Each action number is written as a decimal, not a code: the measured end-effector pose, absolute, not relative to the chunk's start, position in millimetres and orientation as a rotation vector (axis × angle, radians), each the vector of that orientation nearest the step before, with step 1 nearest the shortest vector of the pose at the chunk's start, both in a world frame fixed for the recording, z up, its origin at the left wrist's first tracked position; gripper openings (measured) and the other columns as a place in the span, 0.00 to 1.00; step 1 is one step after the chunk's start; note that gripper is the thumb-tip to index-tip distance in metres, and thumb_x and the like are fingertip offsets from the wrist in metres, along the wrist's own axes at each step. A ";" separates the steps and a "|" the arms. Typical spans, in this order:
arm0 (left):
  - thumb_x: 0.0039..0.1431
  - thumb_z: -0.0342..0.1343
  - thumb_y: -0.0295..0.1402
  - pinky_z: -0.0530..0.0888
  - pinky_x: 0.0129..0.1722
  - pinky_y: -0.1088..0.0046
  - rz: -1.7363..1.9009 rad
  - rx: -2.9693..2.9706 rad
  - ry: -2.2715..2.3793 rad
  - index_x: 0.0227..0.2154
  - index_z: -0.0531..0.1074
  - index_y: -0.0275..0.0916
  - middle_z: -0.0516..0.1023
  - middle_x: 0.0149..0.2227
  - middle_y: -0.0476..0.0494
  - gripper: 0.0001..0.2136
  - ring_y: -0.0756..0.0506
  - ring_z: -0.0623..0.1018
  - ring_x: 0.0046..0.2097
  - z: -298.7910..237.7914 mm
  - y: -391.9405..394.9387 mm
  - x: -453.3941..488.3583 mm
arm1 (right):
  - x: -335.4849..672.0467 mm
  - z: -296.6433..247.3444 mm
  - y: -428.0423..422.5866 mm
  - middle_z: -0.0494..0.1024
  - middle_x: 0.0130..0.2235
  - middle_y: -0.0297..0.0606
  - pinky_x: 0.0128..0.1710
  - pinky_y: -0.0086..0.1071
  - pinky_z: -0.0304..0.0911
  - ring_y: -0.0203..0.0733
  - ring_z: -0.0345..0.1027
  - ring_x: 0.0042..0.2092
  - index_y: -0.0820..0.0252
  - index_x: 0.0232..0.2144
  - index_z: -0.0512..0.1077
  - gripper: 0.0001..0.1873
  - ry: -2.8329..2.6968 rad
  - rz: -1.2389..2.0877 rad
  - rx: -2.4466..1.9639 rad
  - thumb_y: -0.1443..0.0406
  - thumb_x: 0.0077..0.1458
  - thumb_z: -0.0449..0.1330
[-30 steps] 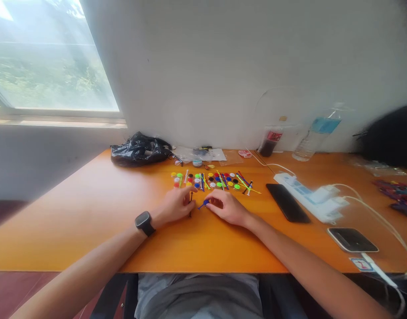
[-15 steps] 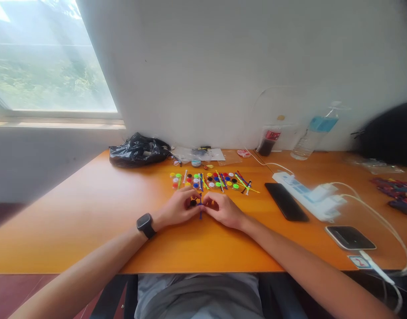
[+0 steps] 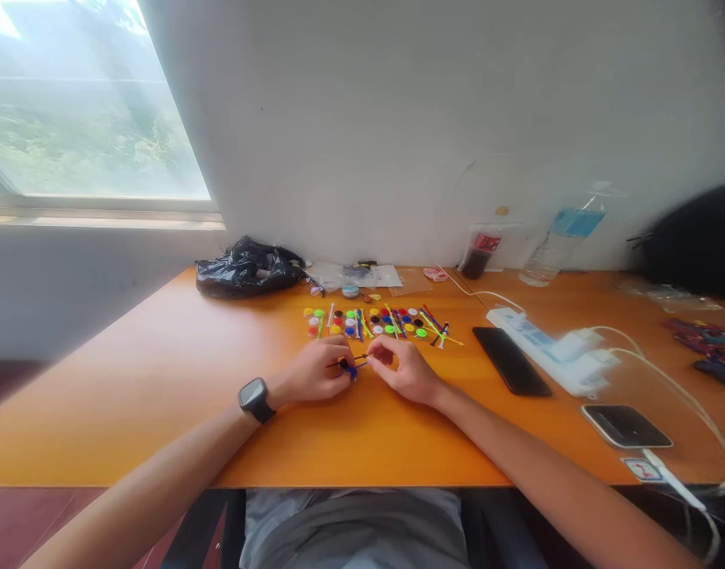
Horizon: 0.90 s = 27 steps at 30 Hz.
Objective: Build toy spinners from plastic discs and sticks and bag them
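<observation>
Between my two hands is a small plastic piece [image 3: 351,371] with a blue part and thin dark rods. My left hand [image 3: 318,370], a black watch on its wrist, is closed on the blue part; a black round bit [image 3: 343,363] shows by its fingers. The fingertips of my right hand [image 3: 405,370] pinch the right-hand ends of the rods. How the parts join is too small to tell. Just beyond my hands lie rows of coloured round plastic discs [image 3: 374,319] and thin coloured sticks [image 3: 437,325].
A black plastic bag [image 3: 247,269] sits at the back left. To the right are a black phone [image 3: 510,361], a white power strip [image 3: 531,348] with cables and a second device [image 3: 626,425]. A cola bottle [image 3: 479,254] and a water bottle [image 3: 555,245] stand by the wall.
The blue piece has turned from upright to lying roughly sideways between my hands. My right hand has shifted slightly right, and a dark rod now shows between the hands.
</observation>
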<state>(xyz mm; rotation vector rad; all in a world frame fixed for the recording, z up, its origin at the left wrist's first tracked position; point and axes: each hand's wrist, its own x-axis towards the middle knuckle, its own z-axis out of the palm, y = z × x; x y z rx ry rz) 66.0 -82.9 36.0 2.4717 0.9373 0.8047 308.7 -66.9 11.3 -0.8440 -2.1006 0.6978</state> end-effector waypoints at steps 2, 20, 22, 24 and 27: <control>0.52 0.58 0.24 0.74 0.39 0.70 0.773 2.501 0.961 0.34 0.78 0.39 0.77 0.36 0.43 0.08 0.46 0.76 0.36 38.2 -82.3 63.0 | 309.5 12.0 -66.1 0.75 0.33 0.34 0.37 0.33 0.63 0.38 0.67 0.34 0.57 0.37 0.73 0.02 -2.090 0.692 -0.859 0.65 0.64 0.61; 0.53 0.60 0.29 0.74 0.38 0.68 0.607 2.637 0.999 0.35 0.79 0.43 0.80 0.36 0.42 0.07 0.42 0.78 0.37 46.8 -83.2 52.7 | 311.3 11.7 -65.6 0.77 0.34 0.37 0.38 0.35 0.65 0.41 0.69 0.36 0.57 0.41 0.75 0.05 -2.140 0.586 -0.864 0.64 0.64 0.61; 0.54 0.61 0.31 0.73 0.36 0.69 0.517 2.598 1.042 0.34 0.80 0.43 0.81 0.36 0.43 0.05 0.44 0.79 0.35 55.2 -81.6 38.7 | 312.2 12.5 -66.2 0.77 0.35 0.37 0.38 0.34 0.65 0.41 0.68 0.36 0.57 0.40 0.75 0.04 -2.160 0.585 -0.855 0.65 0.64 0.60; 0.56 0.62 0.34 0.71 0.33 0.70 0.448 2.550 1.119 0.31 0.79 0.43 0.81 0.34 0.44 0.03 0.45 0.78 0.33 61.3 -78.4 23.4 | 312.8 13.2 -66.7 0.77 0.35 0.36 0.38 0.34 0.64 0.40 0.68 0.36 0.57 0.39 0.74 0.03 -2.181 0.585 -0.848 0.66 0.64 0.60; 0.55 0.64 0.37 0.71 0.34 0.71 0.316 2.517 1.202 0.33 0.80 0.44 0.82 0.36 0.45 0.05 0.45 0.79 0.34 66.2 -72.1 1.4 | 312.9 13.8 -67.2 0.77 0.35 0.36 0.38 0.34 0.64 0.40 0.68 0.36 0.57 0.37 0.74 0.03 -2.208 0.585 -0.855 0.66 0.64 0.60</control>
